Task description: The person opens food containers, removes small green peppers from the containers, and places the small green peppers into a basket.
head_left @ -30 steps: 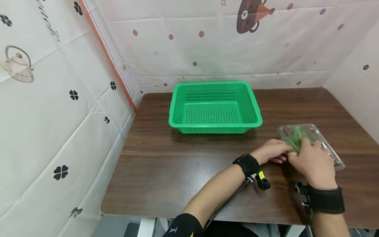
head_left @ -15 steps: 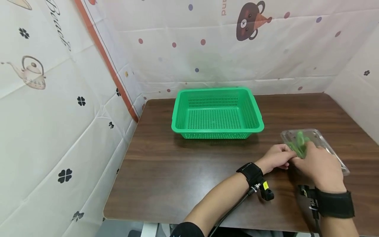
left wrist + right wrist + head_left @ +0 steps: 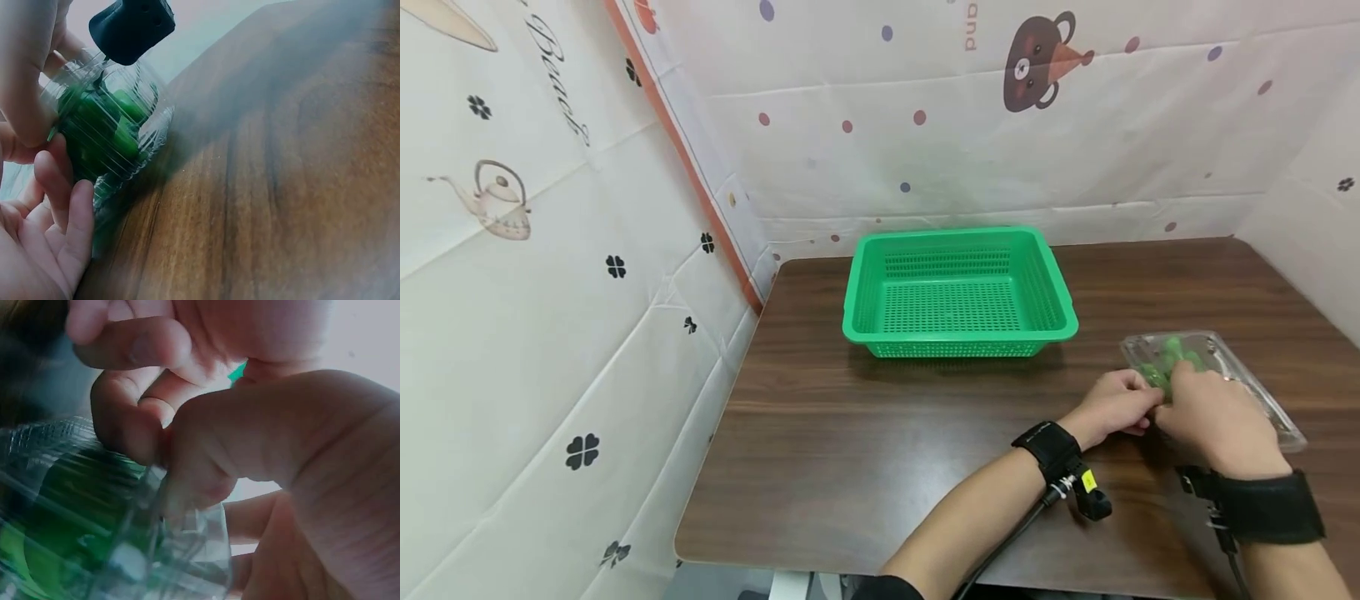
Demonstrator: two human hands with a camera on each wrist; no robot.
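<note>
My left hand and right hand, fingers curled, both grip the near end of a clear plastic box of green vegetables, lying on the table right of the green basket.

One green mesh basket, one clear plastic clamshell box of green vegetables, two hands, one brown table.

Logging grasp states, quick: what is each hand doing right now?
Left hand: fingers grip the near edge of the clear box of green vegetables.
Right hand: pinches the box's edge.
</note>
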